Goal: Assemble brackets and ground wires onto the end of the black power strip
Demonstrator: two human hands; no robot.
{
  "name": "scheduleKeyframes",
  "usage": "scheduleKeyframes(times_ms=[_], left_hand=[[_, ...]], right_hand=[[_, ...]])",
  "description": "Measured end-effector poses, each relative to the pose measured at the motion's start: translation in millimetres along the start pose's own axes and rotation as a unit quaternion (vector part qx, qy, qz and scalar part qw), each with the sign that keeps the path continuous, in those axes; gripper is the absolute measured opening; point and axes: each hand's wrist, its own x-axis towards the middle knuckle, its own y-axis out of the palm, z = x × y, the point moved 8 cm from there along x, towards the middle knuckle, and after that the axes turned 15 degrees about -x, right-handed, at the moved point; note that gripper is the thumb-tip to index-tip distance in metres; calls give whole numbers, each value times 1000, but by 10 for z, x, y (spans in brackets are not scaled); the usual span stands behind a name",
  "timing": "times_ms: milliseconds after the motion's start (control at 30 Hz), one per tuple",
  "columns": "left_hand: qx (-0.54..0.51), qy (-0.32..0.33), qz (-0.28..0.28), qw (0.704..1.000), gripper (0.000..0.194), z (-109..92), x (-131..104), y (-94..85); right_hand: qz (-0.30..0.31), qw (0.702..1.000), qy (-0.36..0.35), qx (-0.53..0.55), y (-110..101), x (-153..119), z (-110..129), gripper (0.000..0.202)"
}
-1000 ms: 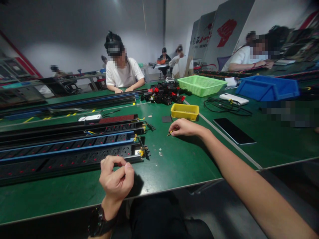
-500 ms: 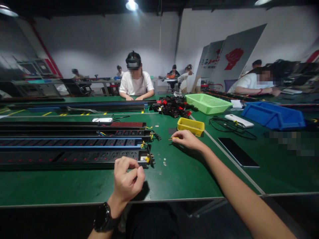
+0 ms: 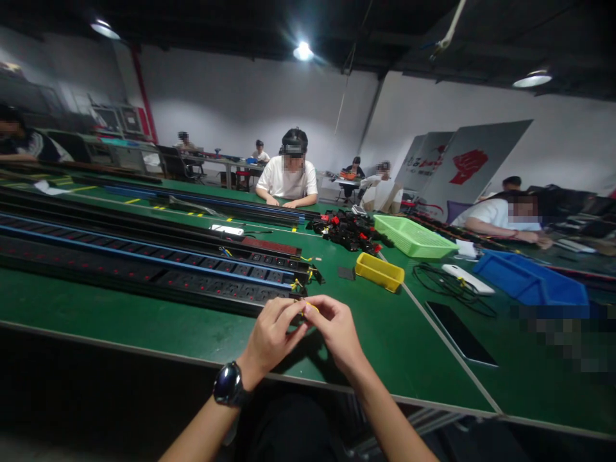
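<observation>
My left hand and my right hand meet at the right end of the nearest black socket strip. A small yellow wire shows between the fingertips, pinched by my right hand. The fingers of my left hand are closed beside it; what they hold, if anything, is too small to name. Behind the nearest strip lie more long strips with blue edges, and short yellow wires stick out at their right ends.
To the right stand a yellow bin, a green basket and blue bins. Black parts are heaped behind. A dark tablet, a cable and a white device lie right. A person sits opposite.
My right hand has moved left and down from near the yellow bin, bringing the wire to my left hand. My left hand has shifted right. The view has tilted and turned.
</observation>
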Motion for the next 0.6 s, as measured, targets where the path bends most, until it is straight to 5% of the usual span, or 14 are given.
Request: scheduleKeyframes(times_ms=[433, 600], left_hand=[[-89, -57, -22, 994, 15, 114, -15, -33], [-96, -56, 14, 994, 12, 127, -31, 53]], right_hand=[[-35, 998, 32, -48, -92, -61, -16, 35], [-72, 977, -87, -181, -222, -85, 188, 28]])
